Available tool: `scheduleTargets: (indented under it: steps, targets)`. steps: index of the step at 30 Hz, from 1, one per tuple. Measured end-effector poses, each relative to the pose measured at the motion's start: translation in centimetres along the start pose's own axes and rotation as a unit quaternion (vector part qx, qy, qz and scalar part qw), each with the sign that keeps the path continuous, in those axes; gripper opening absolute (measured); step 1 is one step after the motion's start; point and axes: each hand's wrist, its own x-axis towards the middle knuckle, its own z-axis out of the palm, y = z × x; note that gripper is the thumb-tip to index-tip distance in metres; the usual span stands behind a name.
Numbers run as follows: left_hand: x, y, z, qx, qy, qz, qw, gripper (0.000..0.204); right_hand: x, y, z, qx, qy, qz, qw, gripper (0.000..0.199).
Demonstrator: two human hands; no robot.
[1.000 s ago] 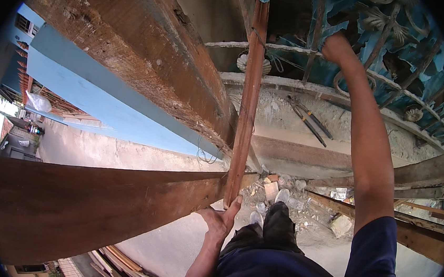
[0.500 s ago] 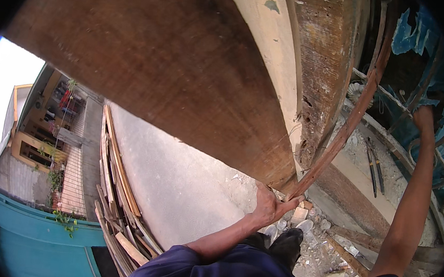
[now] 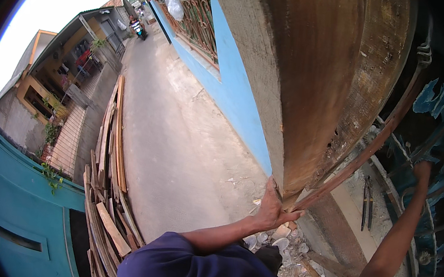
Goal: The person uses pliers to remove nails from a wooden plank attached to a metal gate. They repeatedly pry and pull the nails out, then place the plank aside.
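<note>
A large brown wooden board (image 3: pixel 311 88) with a pale edge rises in front of me and is seen nearly edge-on. My left hand (image 3: pixel 272 210) grips its lower end, with the thumb up along the pale edge and the fingers under the bottom. A reddish-brown strip (image 3: pixel 355 155) runs from near those fingers up toward the right. My right arm stretches to the far right, where my right hand (image 3: pixel 422 169) is among thin metal bars (image 3: pixel 400 149) and torn blue sheeting (image 3: pixel 436 99). Its fingers are hidden there, so its grip does not show.
Long-handled cutters (image 3: pixel 367 204) lie on a dusty ledge at right. Rubble (image 3: pixel 281 244) surrounds my feet. Several long planks (image 3: pixel 110 144) are piled along the left of the road (image 3: pixel 164 133), by a teal gate (image 3: pixel 21 200). Farther off are a blue wall (image 3: pixel 232 86) and a motorbike rider (image 3: pixel 138 26).
The board has swung from broad face to nearly edge-on, uncovering the road and blue wall. My left hand stays on its lower end. My right hand appears lower in the picture, still among the bars.
</note>
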Motion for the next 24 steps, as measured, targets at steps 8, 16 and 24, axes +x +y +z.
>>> scheduleTargets:
  steps: [8, 16, 24]
  targets:
    - [0.2, 0.1, 0.6, -0.033, 0.027, -0.011, 0.999, 0.115, -1.9, -1.3, -0.7, -0.008, -0.093, -0.02, 0.995, 0.023]
    - [-1.0, 0.0, 1.3, 0.053, 0.022, -0.09, 0.994, 0.105, 0.6, -5.6, -12.9, 0.241, -0.062, 0.169, 0.954, 0.023]
    - [-0.6, 0.4, 1.4, -0.049, -0.027, -0.187, 0.981, 0.122, 0.6, -6.0, -13.9, 0.244, 0.019, 0.182, 0.952, 0.021]
